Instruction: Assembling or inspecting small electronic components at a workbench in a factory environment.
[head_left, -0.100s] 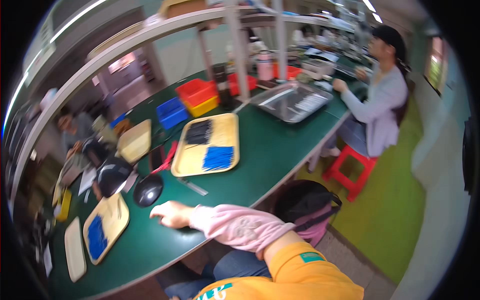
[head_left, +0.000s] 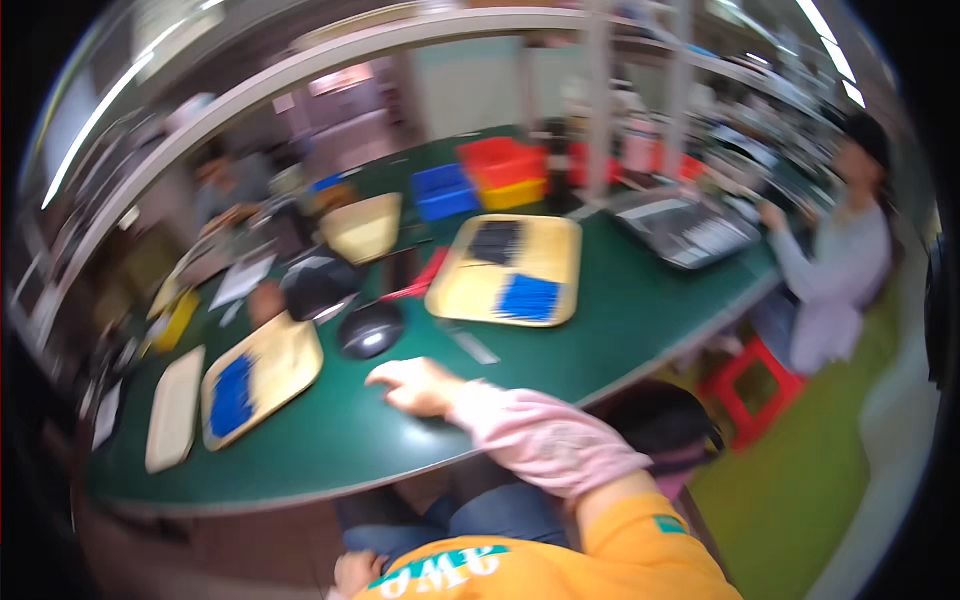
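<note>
My right hand point(head_left: 415, 387) is over the green table near its front edge, with the index finger stretched out to the left and the other fingers partly curled. It looks open, with nothing seen in it, though motion blurs it. Beyond it are a black lamp base point(head_left: 370, 330) and a short clear ruler-like strip point(head_left: 473, 345). My left hand point(head_left: 358, 572) is low at the lower edge, beside my lap; its fingers are too blurred to read. A cream tray point(head_left: 305, 345) with thin blue pieces point(head_left: 233, 395) lies to the left of my right hand.
A second cream tray point(head_left: 450, 285) holds blue pieces point(head_left: 528, 297) and black pieces point(head_left: 496, 242). A lamp head point(head_left: 318, 283) hangs over the table point(head_left: 590, 350). Bins point(head_left: 443, 192) and a metal tray point(head_left: 655, 225) stand behind. At right a person point(head_left: 845, 230) sits working; a bag point(head_left: 665, 420) hangs near the edge.
The view has swung left, so the table and trays appear further right. My left hand now shows at the lower edge. My right hand keeps about the same pose over the table.
</note>
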